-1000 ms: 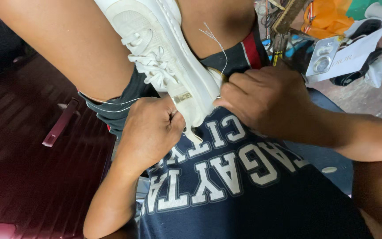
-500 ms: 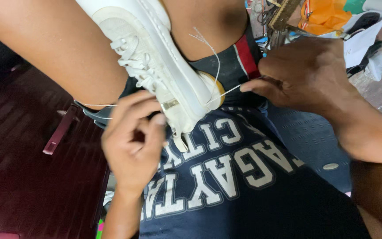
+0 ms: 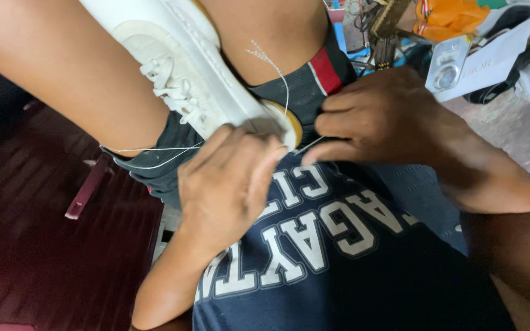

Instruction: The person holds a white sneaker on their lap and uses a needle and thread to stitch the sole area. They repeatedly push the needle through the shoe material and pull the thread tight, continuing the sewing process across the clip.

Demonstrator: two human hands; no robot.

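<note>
A white lace-up sneaker (image 3: 179, 67) lies wedged between my bare thighs, heel end toward my chest. My left hand (image 3: 228, 184) grips the heel end, thumb and fingers wrapped over the sole edge. My right hand (image 3: 381, 122) sits just right of the heel, fingers pinched on a thin white thread (image 3: 308, 146) that runs taut into the sole. More loose thread (image 3: 271, 64) curls over my right thigh, and another strand (image 3: 148, 150) trails left across the dark shorts. No needle is visible to me.
My navy shirt with white letters (image 3: 338, 245) fills the lower frame. A dark red floor (image 3: 44, 245) lies at left with a small reddish bar (image 3: 84, 193) on it. Clutter of tools, an orange bag (image 3: 449, 15) and a white card (image 3: 498, 58) sits at the upper right.
My left hand has moved up from below the shoe and closed over its heel. My right hand has come down and in toward the heel, keeping the thread pinched.
</note>
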